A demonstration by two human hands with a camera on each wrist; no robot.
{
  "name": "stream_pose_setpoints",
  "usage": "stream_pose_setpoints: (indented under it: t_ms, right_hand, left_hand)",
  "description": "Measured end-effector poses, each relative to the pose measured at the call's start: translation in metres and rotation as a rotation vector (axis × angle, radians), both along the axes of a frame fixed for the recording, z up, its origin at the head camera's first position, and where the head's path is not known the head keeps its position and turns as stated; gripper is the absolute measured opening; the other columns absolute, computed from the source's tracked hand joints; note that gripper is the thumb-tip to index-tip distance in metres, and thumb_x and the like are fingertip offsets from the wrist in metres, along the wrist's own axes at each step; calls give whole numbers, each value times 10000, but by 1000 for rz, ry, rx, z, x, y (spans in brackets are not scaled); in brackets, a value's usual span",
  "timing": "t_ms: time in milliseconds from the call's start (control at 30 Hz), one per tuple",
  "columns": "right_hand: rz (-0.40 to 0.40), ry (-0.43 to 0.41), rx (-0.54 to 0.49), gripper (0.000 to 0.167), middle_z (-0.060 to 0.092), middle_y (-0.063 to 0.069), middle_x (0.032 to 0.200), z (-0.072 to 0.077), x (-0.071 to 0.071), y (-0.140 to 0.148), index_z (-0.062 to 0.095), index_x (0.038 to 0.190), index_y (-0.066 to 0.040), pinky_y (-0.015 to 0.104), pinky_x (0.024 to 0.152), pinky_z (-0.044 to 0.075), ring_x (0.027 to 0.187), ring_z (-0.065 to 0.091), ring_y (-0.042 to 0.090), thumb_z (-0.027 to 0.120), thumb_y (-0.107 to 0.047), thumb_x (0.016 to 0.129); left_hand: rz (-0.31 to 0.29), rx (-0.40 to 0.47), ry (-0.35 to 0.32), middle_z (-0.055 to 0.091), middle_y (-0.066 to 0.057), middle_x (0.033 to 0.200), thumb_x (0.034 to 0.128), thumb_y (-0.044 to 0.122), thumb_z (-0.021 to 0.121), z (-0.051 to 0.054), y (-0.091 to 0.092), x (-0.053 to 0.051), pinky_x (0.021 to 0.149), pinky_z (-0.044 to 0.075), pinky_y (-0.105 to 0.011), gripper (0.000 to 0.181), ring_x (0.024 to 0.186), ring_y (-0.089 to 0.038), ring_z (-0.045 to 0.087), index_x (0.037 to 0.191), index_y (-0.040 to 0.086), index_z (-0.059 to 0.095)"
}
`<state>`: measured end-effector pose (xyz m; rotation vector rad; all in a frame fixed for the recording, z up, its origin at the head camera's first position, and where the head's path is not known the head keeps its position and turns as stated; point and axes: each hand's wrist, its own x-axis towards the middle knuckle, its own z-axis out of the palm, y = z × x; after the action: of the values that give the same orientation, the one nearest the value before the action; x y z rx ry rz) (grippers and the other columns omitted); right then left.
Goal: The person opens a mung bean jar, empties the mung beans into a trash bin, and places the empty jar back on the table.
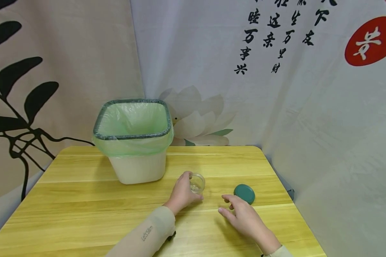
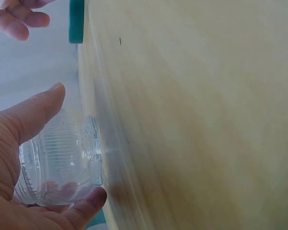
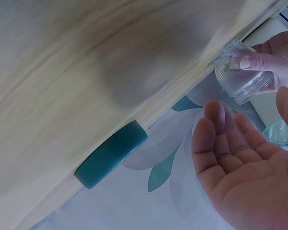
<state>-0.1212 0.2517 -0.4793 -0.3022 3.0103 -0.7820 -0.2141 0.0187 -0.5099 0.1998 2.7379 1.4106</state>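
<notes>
A clear glass jar (image 1: 197, 183) with ribbed sides stands upright and lidless on the wooden table. Around it curl the thumb and fingers of my left hand (image 1: 184, 192), holding it from the left side; the left wrist view shows the jar (image 2: 62, 155) between them, its base at the tabletop. My right hand (image 1: 244, 218) hovers to the right of the jar with loosely bent fingers and nothing in them. Just beyond that hand lies a round green lid (image 1: 244, 193), flat on the table; in the right wrist view the lid (image 3: 111, 154) is apart from the fingers.
A white bin (image 1: 138, 167) with a dark rim and a pale green liner (image 1: 135, 121) stands at the table's back left. Behind the wooden table (image 1: 83, 214) hangs a printed cloth (image 1: 193, 53), and another side of cloth runs along the right.
</notes>
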Motion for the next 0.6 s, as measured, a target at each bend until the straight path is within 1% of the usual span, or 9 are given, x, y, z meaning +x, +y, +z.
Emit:
stream_pose_setpoints:
  t_ms: [267, 367, 600]
  right_hand:
    - [5, -7, -4, 532, 724, 39, 1350, 1, 1, 0, 647, 1436, -133, 420, 876, 611, 1079, 707, 166, 728, -443, 1011]
    - [2, -14, -5, 528, 724, 34, 1346, 1, 2, -1, 647, 1437, -132, 426, 875, 611, 1081, 705, 171, 730, -433, 1012]
    - [4, -15, -4, 531, 723, 44, 1351, 2, 2, -1, 646, 1439, -124, 420, 869, 610, 1079, 706, 174, 733, -426, 1011]
  left_hand:
    - [6, 18, -15, 577, -173, 1515, 676, 196, 1041, -1, 0, -1, 1140, 516, -556, 1049, 1374, -405, 578, 1525, 52, 442]
    - [15, 27, -28, 571, -170, 1525, 673, 198, 1043, -2, 0, -1, 1145, 513, -557, 1063, 1383, -403, 573, 1536, 63, 436]
    - [19, 48, -33, 556, -182, 1533, 693, 223, 1034, -2, -1, -2, 1139, 513, -571, 1070, 1382, -408, 574, 1554, 65, 418]
